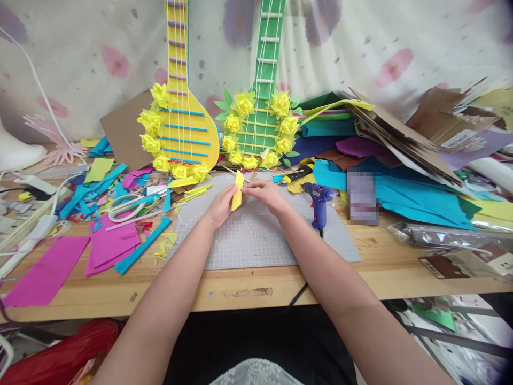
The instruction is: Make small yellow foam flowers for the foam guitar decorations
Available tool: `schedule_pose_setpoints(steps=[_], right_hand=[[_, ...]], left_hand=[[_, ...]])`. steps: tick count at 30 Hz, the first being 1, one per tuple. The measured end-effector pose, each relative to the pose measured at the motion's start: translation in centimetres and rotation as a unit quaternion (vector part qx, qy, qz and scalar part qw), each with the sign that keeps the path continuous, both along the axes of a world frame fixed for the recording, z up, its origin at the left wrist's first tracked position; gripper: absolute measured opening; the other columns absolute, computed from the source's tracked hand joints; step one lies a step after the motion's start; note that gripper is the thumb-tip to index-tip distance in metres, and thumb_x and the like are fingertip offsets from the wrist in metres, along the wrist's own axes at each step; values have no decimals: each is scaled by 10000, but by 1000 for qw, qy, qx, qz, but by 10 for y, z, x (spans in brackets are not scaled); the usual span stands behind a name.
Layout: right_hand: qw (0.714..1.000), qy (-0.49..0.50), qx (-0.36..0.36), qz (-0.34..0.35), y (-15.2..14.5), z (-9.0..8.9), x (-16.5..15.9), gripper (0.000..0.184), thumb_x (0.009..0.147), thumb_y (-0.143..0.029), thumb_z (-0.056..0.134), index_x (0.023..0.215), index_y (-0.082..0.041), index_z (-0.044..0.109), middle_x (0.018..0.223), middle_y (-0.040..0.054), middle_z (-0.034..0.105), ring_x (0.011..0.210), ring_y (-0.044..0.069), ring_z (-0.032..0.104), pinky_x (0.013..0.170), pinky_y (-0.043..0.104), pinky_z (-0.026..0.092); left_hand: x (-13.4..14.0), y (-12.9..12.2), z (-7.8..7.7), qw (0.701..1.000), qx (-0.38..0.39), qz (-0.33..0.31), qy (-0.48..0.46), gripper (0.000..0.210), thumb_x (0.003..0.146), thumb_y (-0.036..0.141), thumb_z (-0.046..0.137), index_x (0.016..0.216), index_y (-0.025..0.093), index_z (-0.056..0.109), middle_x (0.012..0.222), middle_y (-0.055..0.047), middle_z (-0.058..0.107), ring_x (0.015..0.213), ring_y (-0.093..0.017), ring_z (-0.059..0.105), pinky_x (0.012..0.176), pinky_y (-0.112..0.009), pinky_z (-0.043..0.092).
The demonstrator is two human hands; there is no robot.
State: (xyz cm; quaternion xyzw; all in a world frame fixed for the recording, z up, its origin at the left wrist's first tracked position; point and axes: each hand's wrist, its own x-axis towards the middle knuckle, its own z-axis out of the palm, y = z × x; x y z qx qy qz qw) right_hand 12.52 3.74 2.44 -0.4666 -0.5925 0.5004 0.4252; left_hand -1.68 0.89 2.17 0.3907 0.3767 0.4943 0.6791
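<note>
Over the grey cutting mat, my left hand grips a folded strip of yellow crepe paper held upright. My right hand meets the strip's right side, its fingers pinched on a thin pale stick that runs behind the paper. A blue hot glue gun stands on the mat to the right. Behind my hands lean a green paper guitar ringed with yellow paper roses and a yellow guitar with similar roses.
Scissors, magenta paper sheets and blue scraps cover the left side. Blue crepe paper, cardboard and a blurred phone-like object lie to the right. A black cable hangs over the front edge.
</note>
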Motion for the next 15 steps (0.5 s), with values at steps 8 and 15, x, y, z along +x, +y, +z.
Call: schedule_pose_setpoints(steps=[8, 15], right_hand=[[998, -58, 27, -4, -4, 5, 3, 198, 601, -367, 654, 645, -175, 667, 710, 6, 666, 728, 138, 584, 736, 276, 434], [986, -129, 102, 16, 0, 6, 5, 278, 763, -373, 502, 709, -189, 703, 720, 16, 669, 778, 152, 581, 762, 286, 420]], left_hand=[[-4, 6, -8, 994, -12, 79, 73, 322, 573, 387, 720, 755, 149, 602, 709, -11, 638, 622, -103, 572, 623, -254, 472], [-3, 7, -7, 990, -22, 101, 94, 332, 558, 396, 727, 739, 146, 607, 664, -8, 622, 618, -116, 581, 631, -270, 475]])
